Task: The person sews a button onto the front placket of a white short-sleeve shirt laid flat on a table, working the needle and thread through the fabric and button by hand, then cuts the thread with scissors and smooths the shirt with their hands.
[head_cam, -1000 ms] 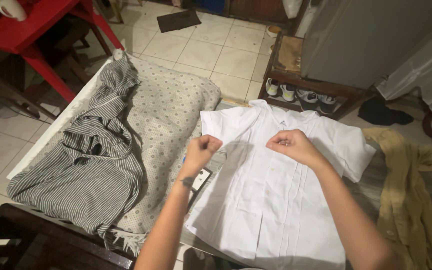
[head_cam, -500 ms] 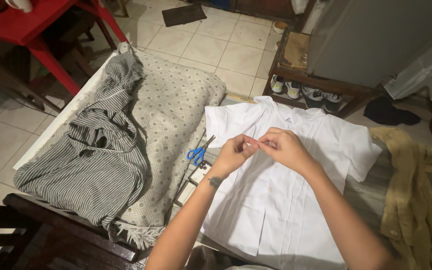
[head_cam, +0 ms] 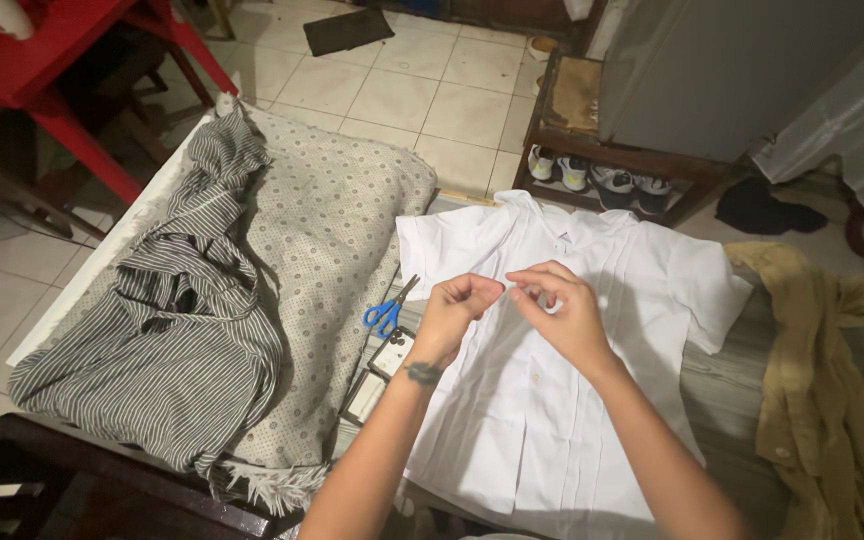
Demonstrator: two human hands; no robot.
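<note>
Buttoning step: left hand (head_cam: 460, 305) and right hand (head_cam: 564, 310), fingers pinched shut on white shirt (head_cam: 552, 400) placket; scissors (head_cam: 384, 314) beside. Next move likely calls for aligning button and hole.

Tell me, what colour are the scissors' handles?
Blue. The scissors lie left of the white shirt, seen in the head view.

Whatever the left hand (head_cam: 457, 310) and right hand (head_cam: 560, 312) pinch is too small to tell; shirt (head_cam: 552, 400) hem cut off at bottom edge.
</note>
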